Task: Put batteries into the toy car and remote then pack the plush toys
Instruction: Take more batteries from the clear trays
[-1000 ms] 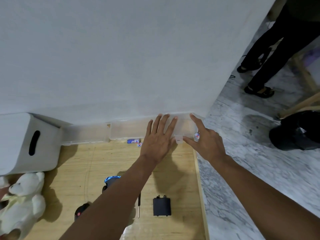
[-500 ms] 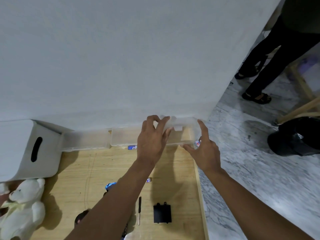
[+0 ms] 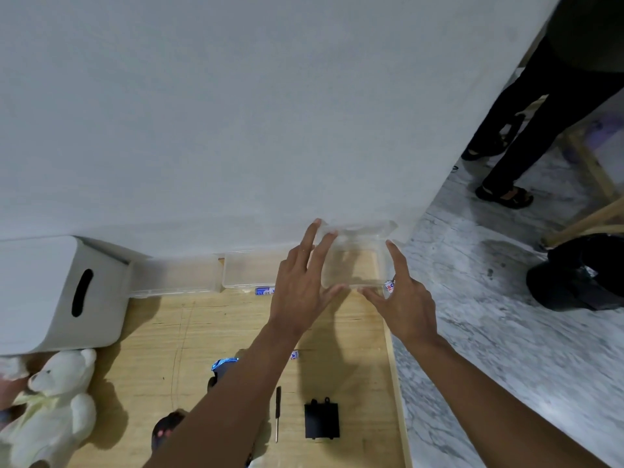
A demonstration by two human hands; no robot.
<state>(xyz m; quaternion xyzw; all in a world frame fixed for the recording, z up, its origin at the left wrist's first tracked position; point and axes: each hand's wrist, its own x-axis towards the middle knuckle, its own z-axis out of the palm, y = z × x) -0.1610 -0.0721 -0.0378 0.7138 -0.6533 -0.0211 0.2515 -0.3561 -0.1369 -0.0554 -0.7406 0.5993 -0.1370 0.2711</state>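
A small clear plastic box (image 3: 358, 265) is at the table's far right corner against the wall, its lid tipped up. My left hand (image 3: 300, 292) grips its left side, fingers stretched up to the lid. My right hand (image 3: 403, 298) holds its right side, with a small battery (image 3: 390, 286) tucked against the fingers. One battery (image 3: 264, 291) lies by the other clear boxes and another (image 3: 294, 355) beside my left forearm. The toy car (image 3: 223, 364) and the dark remote (image 3: 165, 430) are partly hidden by that arm. A white plush bear (image 3: 57, 403) sits at the lower left.
A white storage bin (image 3: 50, 292) stands at the left and two clear boxes (image 3: 175, 275) line the wall. A screwdriver (image 3: 277, 413) and a black battery cover (image 3: 321, 420) lie near the front. A person's legs (image 3: 526, 136) and a black bag (image 3: 580, 275) are on the floor at the right.
My left hand went from lying flat on the clear box to gripping it. The lid has swung up towards the wall. My right hand stayed at the box's right side.
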